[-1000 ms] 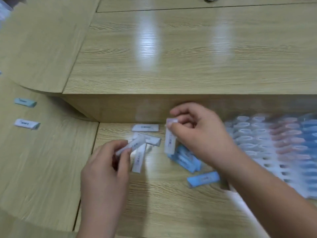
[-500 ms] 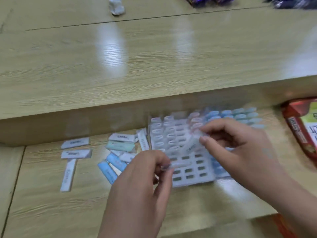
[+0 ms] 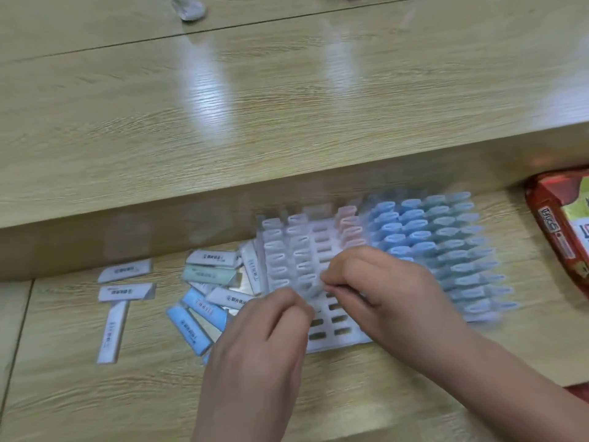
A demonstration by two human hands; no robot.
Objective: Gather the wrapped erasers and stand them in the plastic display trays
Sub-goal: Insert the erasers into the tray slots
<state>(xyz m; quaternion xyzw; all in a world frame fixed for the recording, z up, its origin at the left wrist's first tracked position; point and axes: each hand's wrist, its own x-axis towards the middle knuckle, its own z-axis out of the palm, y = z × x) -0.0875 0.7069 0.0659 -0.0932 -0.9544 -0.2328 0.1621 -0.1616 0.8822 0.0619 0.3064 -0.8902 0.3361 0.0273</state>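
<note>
A pale wrapped eraser (image 3: pixel 306 290), smeared by motion blur, sits at the tips of the right hand's (image 3: pixel 382 291) fingers (image 3: pixel 330 283), which are curled and pinch it just above the white slotted plastic display tray (image 3: pixel 334 342). Whether its lower end is already in a slot cannot be made out.

The left hand (image 3: pixel 258 342) meets those fingers from the near side, with its own fingers curled inward. The back of the hand hides whether they hold anything.

Beyond the fingers, white wrapped erasers (image 3: pixel 277 250) stand in rows in the tray, with a short pink column (image 3: pixel 349 228) beside them. On the near side of the fingers several slots are empty. To the right of the fingers, partly hidden by the right hand, stand dense rows of blue erasers (image 3: pixel 393 231) and teal erasers (image 3: pixel 455 247). Their far edge is blurred, and what they stand in is hidden beneath them.

To the left of the fingers, loose erasers lie flat on the light wood-grain bench (image 3: pixel 95 393). A heap of white, mint and blue ones (image 3: pixel 208 275) runs under the left hand. Farther left, three white ones (image 3: pixel 126 291) lie apart from the heap.

Far right of the fingers, a red printed packet (image 3: pixel 564 231) is cut off by the frame edge. At the top edge, on the raised ledge (image 3: pixel 223 122), a small white object (image 3: pixel 191 8) is cropped and unclear.
</note>
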